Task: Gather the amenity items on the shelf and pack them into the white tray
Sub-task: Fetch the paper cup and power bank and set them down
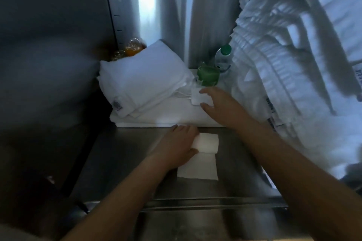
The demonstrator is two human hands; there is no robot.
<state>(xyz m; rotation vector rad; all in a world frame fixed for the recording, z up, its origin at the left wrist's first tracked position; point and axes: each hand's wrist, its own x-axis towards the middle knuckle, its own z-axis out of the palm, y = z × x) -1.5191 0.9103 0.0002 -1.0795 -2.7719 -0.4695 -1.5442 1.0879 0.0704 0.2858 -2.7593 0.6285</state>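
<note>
A white toilet paper roll (207,143) lies on the steel shelf (121,162) with a loose sheet trailing toward me. My left hand (176,143) is wrapped around the roll's left end. My right hand (221,103) reaches over the folded white linens (148,88), thumb and fingers closing on a small white packet (197,97) that rests on them. Behind the packet stand a green-lidded item (207,75) and a clear bottle with a green cap (223,56). No white tray is in view.
A tall stack of folded white towels (290,68) fills the right side. Orange-filled bottles (131,48) sit in the back left corner behind the linens. Steel walls close the shelf at the left and back. The shelf's front lip (195,201) runs below my forearms.
</note>
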